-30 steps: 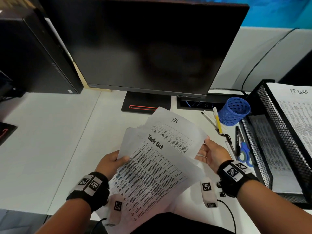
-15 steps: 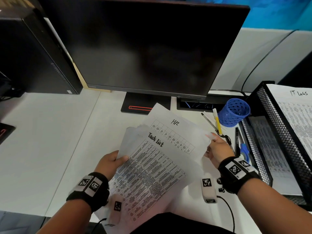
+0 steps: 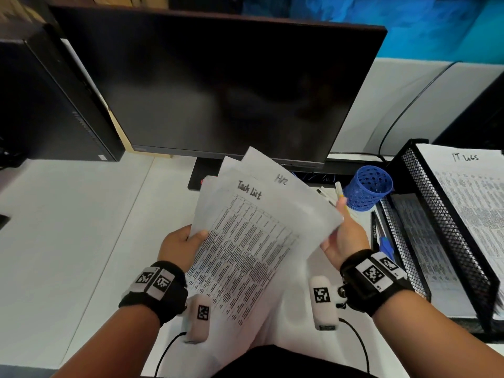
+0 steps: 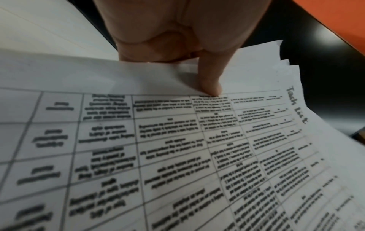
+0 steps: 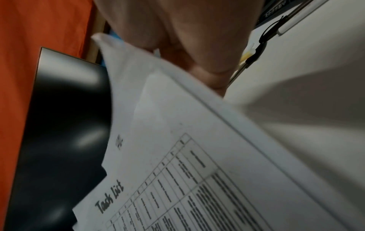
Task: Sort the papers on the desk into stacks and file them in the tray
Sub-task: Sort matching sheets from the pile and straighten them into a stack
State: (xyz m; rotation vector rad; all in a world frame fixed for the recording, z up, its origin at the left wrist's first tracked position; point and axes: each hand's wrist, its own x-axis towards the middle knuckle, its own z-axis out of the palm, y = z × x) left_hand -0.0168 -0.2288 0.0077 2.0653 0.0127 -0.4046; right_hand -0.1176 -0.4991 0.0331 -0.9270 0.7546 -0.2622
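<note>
I hold a fanned stack of printed papers [image 3: 245, 241] above the desk, in front of the monitor. The top sheet is headed "Task List" [image 4: 296, 106]; a sheet marked "HR" [image 3: 286, 186] sticks out behind it to the upper right. My left hand [image 3: 180, 244] grips the stack's left edge, thumb [image 4: 209, 78] pressed on the top sheet. My right hand [image 3: 343, 236] lies flat against the stack's right edge, palm toward the sheets, thumb free; its fingers are hidden behind the paper [image 5: 197, 156]. The black mesh tray [image 3: 436, 208] stands at the right.
The tray's top tier holds an "IT Logs" sheet [image 3: 463, 186] and a lower tier holds another sheet [image 3: 420, 241]. A blue mesh pen cup [image 3: 368, 186], pens and blue scissors [image 3: 384, 246] lie between my right hand and the tray. A dark monitor [image 3: 218, 91] and a PC tower [image 3: 41, 99] stand behind.
The stack has risen and tilted more upright. My right hand has pushed the HR sheet further in behind the Task List sheet.
</note>
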